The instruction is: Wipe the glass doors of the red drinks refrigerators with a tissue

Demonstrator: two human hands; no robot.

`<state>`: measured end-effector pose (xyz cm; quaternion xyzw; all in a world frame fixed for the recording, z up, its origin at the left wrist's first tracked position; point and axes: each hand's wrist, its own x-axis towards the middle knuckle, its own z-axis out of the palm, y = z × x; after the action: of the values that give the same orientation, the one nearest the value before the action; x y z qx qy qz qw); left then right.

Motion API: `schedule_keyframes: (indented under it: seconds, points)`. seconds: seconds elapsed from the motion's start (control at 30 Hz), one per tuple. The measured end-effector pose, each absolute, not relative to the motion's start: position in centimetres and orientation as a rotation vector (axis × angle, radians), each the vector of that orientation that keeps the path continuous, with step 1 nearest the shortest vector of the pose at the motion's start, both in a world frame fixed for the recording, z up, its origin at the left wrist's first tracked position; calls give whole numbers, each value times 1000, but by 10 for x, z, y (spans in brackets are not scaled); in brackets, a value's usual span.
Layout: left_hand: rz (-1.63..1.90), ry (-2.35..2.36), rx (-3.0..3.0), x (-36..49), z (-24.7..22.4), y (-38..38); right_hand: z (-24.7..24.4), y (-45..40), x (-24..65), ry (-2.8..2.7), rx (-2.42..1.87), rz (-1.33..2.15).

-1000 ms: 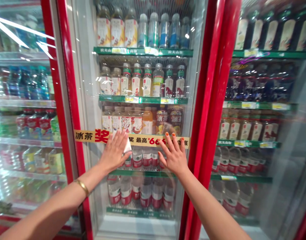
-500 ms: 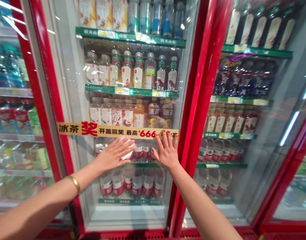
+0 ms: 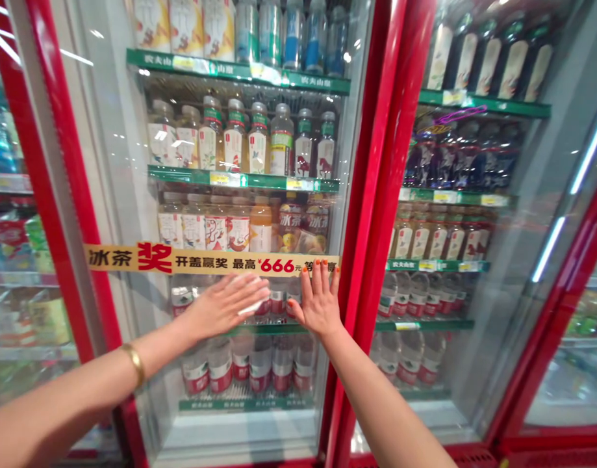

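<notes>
My left hand lies flat over a folded white cloth, pressing it to the glass door of a drinks fridge. Only the cloth's edge shows past the fingers, so whether it is cloth or paper is hard to tell. To its right, my right hand rests on the same glass with fingers spread and nothing in it. Its fingertips overlap the lower right part of a yellow printed strip stuck across the door. The left fingers sit just under that strip.
Behind the glass stand rows of bottles on green-edged shelves. A red door frame runs close beside my right hand. Further right is another fridge door with dark bottles; more shelves of drinks show at left.
The view has shifted slightly, so the fridge sits further left. My left hand has moved a little right relative to the strip, cloth under it. The right hand stays on the glass.
</notes>
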<state>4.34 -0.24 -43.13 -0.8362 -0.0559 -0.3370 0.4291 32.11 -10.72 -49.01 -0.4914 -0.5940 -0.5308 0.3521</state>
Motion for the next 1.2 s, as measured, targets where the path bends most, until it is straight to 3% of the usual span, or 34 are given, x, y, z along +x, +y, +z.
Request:
schedule_keyframes:
  seconds: [0.13, 0.2, 0.3, 0.4, 0.53, 0.63, 0.77, 0.83, 0.9, 1.03, 1.1, 1.2]
  points:
    - [-1263, -574, -1998, 51, -377, 0, -483, -111, 315, -1503, -1339, -1422]
    - [-1291, -591, -2052, 78, -370, -8, -481, -112, 312, -1470, -1361, -1434]
    - [-1069, -379, -2241, 84, -419, -11, -480, -113, 312, -1456, -1339, -1447]
    - [-980, -348, -2294, 23, -477, 5, -482, -113, 313, -1467, -1336, -1419]
    - [-1418, -902, -1987, -57, -471, 30, -485, -112, 315, -1478, -1334, -1376]
    - [-1572, -1154, -1832, -40, -466, 30, -486, -112, 315, -1467, -1335, -1395]
    - [-1124, -892, -2131, 2, -529, 9, -487, -111, 316, -1458, -1348, -1411]
    - [-1076, -853, -2159, -7, -557, 4, -487, -111, 316, -1455, -1359, -1413]
    - [-1287, -987, -2057, -26, -557, 7, -488, -111, 316, -1460, -1391, -1399]
    - [-1749, -1288, -1778, -14, -508, 11, -487, -112, 316, -1456, -1406, -1383]
    - [-1626, -1213, -1858, 21, -499, 0, -487, -113, 316, -1453, -1382, -1388]
    - [-1057, -782, -2032, 56, -529, -18, -486, -113, 316, -1457, -1349, -1402]
